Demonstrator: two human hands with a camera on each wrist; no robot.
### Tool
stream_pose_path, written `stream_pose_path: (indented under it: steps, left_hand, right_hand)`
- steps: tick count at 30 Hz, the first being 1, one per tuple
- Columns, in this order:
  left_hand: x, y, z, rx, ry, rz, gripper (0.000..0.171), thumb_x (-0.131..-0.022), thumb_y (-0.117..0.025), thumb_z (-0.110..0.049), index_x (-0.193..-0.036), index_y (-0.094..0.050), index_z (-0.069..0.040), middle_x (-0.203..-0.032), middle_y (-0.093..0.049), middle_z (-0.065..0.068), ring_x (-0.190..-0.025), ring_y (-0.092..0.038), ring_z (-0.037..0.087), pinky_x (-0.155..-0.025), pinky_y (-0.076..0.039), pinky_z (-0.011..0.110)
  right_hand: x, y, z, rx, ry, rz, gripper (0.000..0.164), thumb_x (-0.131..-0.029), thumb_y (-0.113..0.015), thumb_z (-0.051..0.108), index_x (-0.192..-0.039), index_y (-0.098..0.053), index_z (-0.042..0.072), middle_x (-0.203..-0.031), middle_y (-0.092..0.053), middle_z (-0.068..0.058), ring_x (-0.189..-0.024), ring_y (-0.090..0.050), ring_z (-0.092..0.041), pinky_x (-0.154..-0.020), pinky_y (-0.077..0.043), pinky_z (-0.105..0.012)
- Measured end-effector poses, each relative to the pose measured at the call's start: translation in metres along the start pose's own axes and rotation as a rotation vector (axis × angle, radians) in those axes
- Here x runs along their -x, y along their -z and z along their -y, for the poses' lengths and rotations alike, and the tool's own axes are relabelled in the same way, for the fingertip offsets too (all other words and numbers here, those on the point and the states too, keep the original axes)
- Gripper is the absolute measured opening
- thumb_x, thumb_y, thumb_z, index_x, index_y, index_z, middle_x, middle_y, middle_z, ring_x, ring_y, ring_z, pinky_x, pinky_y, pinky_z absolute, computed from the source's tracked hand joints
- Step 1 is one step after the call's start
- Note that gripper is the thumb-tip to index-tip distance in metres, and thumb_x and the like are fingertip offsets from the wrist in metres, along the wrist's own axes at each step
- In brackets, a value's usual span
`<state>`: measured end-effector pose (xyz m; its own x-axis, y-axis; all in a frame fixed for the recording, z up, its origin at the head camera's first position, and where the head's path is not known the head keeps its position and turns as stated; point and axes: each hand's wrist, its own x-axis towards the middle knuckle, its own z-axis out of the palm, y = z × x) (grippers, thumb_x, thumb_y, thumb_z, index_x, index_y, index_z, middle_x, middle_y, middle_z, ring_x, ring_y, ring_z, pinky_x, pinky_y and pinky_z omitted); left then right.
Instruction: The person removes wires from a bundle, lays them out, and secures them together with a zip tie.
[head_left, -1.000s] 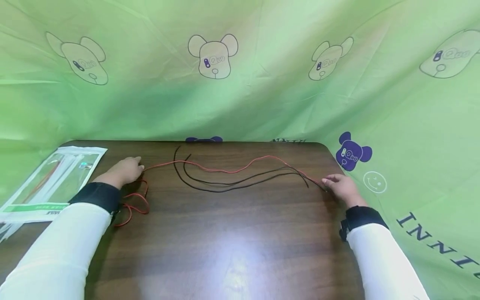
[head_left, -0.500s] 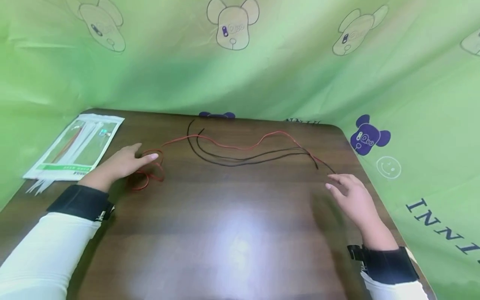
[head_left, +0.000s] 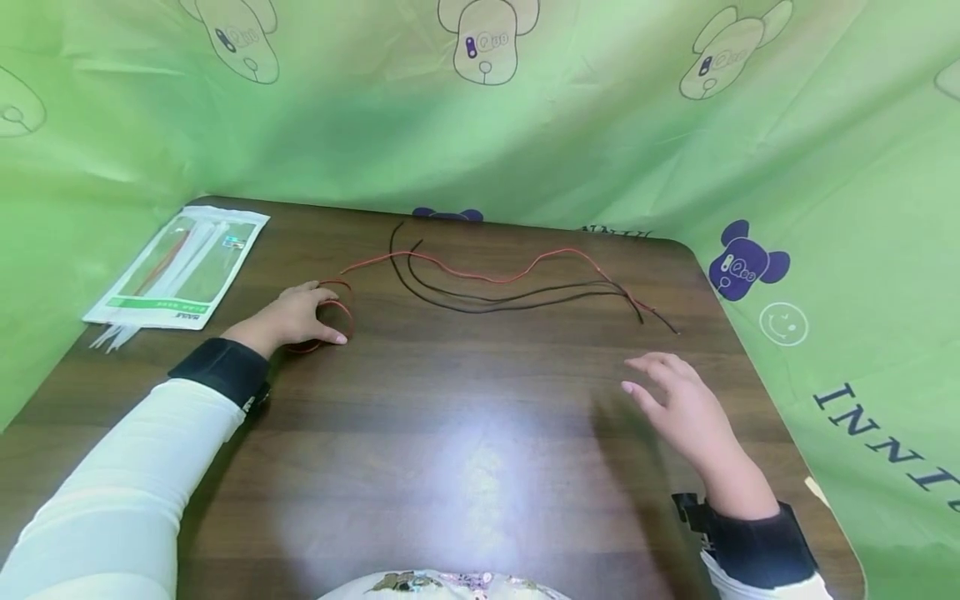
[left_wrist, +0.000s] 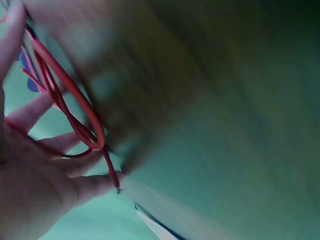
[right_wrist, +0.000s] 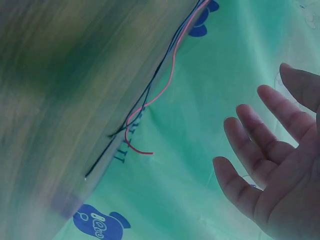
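My left hand (head_left: 296, 317) lies over a looped red wire (head_left: 341, 308) at the left of the table, thumb and fingers spread around its loops. In the left wrist view the red wire's loops (left_wrist: 75, 95) cross in front of the extended fingers, and a bare end hangs near one fingertip. A straighter red wire (head_left: 480, 276) stretches across the back of the table, alongside two black wires (head_left: 480, 311) that curve up at the left. My right hand (head_left: 686, 408) hovers over the right side, fingers relaxed and holding nothing, nearer to me than the black wire's end.
A plastic pack of white cable ties (head_left: 187, 262) lies at the back left, several tie tips sticking out at its lower end. A green printed curtain (head_left: 337, 125) hangs behind the brown table (head_left: 450, 400) and along its sides.
My right hand has let go of the wire ends at the right and drawn back toward me. My left hand has come down over the looped red wire. The head view has shifted.
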<state>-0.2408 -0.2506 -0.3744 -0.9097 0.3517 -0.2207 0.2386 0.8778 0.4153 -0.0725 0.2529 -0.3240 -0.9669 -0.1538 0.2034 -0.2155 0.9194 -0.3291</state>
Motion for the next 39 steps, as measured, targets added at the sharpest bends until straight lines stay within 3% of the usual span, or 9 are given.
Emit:
stream_pose_path:
  steps: [3, 6, 9, 12, 16, 20, 24, 31, 39]
  left_hand:
    - [0.0, -0.002, -0.002, 0.001, -0.067, -0.056, 0.037, -0.078, -0.08, -0.027, -0.085, -0.058, 0.001, -0.133, -0.042, 0.04, -0.125, -0.037, 0.054, -0.1, -0.036, 0.059]
    - [0.002, -0.003, -0.004, -0.013, -0.105, -0.084, 0.038, -0.079, -0.079, -0.023, -0.065, -0.047, -0.007, -0.128, -0.047, 0.04, -0.125, -0.041, 0.053, -0.099, -0.038, 0.057]
    - [0.001, -0.004, -0.006, -0.021, -0.135, -0.106, 0.039, -0.08, -0.077, -0.018, -0.059, -0.044, -0.009, -0.123, -0.053, 0.038, -0.121, -0.047, 0.049, -0.098, -0.04, 0.054]
    - [0.0, -0.006, -0.007, -0.034, -0.179, -0.14, 0.035, -0.077, -0.073, -0.006, -0.058, -0.043, -0.009, -0.101, -0.062, 0.029, -0.1, -0.057, 0.041, -0.086, -0.047, 0.046]
    - [0.0, -0.007, -0.012, -0.043, -0.175, -0.14, 0.028, -0.071, -0.067, 0.004, -0.066, -0.042, -0.008, -0.076, -0.046, 0.011, -0.074, -0.045, 0.027, -0.065, -0.036, 0.034]
    - [0.0, -0.008, -0.017, -0.026, -0.102, -0.09, 0.021, -0.073, -0.064, 0.005, -0.088, -0.051, 0.0, -0.083, -0.047, 0.013, -0.077, -0.046, 0.028, -0.065, -0.039, 0.036]
    - [0.0, -0.009, -0.021, -0.025, -0.065, -0.06, 0.036, -0.079, -0.059, 0.002, -0.114, -0.054, 0.01, -0.095, -0.056, 0.021, -0.084, -0.052, 0.032, -0.073, -0.045, 0.042]
    - [0.003, -0.011, -0.035, -0.08, -0.097, -0.094, 0.024, -0.089, -0.048, -0.001, -0.106, -0.064, 0.005, -0.086, -0.057, 0.016, -0.075, -0.052, 0.028, -0.07, -0.046, 0.041]
    - [0.012, -0.011, -0.072, -0.056, -0.225, -0.138, 0.002, -0.097, -0.045, -0.001, -0.097, -0.046, -0.004, -0.073, -0.051, 0.006, -0.063, -0.047, 0.022, -0.057, -0.038, 0.035]
  right_hand:
    - [0.002, -0.003, -0.001, -0.001, -0.007, 0.011, 0.033, -0.09, -0.067, 0.017, -0.12, -0.064, 0.002, -0.118, -0.059, -0.02, -0.114, -0.051, -0.041, -0.094, -0.039, -0.059]
    - [0.002, -0.007, -0.001, -0.006, -0.012, 0.027, 0.033, -0.091, -0.067, 0.017, -0.12, -0.064, 0.002, -0.119, -0.059, -0.02, -0.114, -0.052, -0.042, -0.094, -0.04, -0.059]
    - [0.001, -0.01, -0.001, -0.012, -0.008, 0.037, 0.033, -0.091, -0.066, 0.017, -0.12, -0.064, 0.002, -0.119, -0.058, -0.021, -0.114, -0.052, -0.042, -0.094, -0.039, -0.058]
    - [-0.001, -0.012, 0.0, -0.016, 0.004, 0.043, 0.033, -0.091, -0.066, 0.017, -0.12, -0.064, 0.002, -0.12, -0.058, -0.021, -0.115, -0.052, -0.041, -0.095, -0.039, -0.058]
    - [-0.008, -0.015, 0.005, -0.017, 0.026, 0.057, 0.033, -0.091, -0.066, 0.019, -0.121, -0.064, 0.003, -0.121, -0.058, -0.02, -0.115, -0.052, -0.04, -0.096, -0.039, -0.058]
    - [-0.018, -0.016, 0.013, -0.017, 0.049, 0.088, 0.034, -0.093, -0.064, 0.021, -0.122, -0.064, 0.004, -0.122, -0.058, -0.019, -0.116, -0.052, -0.039, -0.097, -0.04, -0.058]
    - [-0.031, -0.019, 0.022, -0.012, 0.094, 0.11, 0.034, -0.093, -0.063, 0.023, -0.122, -0.064, 0.006, -0.122, -0.059, -0.017, -0.116, -0.053, -0.037, -0.097, -0.041, -0.056]
    - [-0.056, -0.027, 0.042, -0.003, 0.193, 0.126, 0.034, -0.093, -0.064, 0.026, -0.121, -0.065, 0.007, -0.121, -0.062, -0.012, -0.118, -0.054, -0.033, -0.099, -0.042, -0.051]
    - [-0.08, -0.034, 0.074, -0.042, 0.3, 0.049, 0.022, -0.092, -0.065, 0.019, -0.111, -0.07, 0.009, -0.108, -0.069, -0.007, -0.103, -0.063, -0.025, -0.091, -0.048, -0.043]
